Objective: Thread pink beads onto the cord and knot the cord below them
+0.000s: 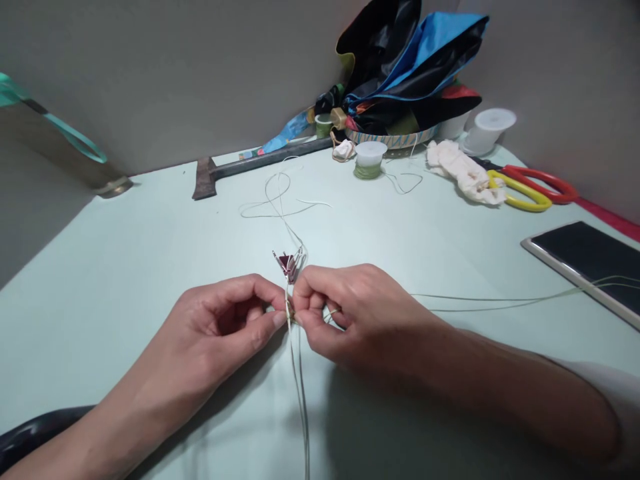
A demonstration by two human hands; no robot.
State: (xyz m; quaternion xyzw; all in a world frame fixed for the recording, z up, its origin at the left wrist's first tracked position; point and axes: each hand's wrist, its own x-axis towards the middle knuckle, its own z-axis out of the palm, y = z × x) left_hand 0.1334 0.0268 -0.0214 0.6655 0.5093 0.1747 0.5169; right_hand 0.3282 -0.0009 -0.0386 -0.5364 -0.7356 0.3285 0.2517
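Observation:
My left hand (220,333) pinches thin cords (303,400) between thumb and forefinger in the middle of the table. Close against it, my right hand (350,307) is closed in a pinch at the same spot, where a small yellowish-green bit of knotted cord shows between the fingertips. Just beyond my fingers is a dark red binder clip (287,265) with pale cord at its jaws and wire handles. Green cord (480,303) trails from under my right hand across to the right. What exactly each fingertip presses is partly hidden.
A hammer (270,159) lies at the back, near a spool of green cord (369,161). Scissors (530,190) and crumpled white cloth (463,170) are at back right. A phone (590,267) lies right, beneath cords. A bundled black-and-blue fabric (415,67) sits in a basket.

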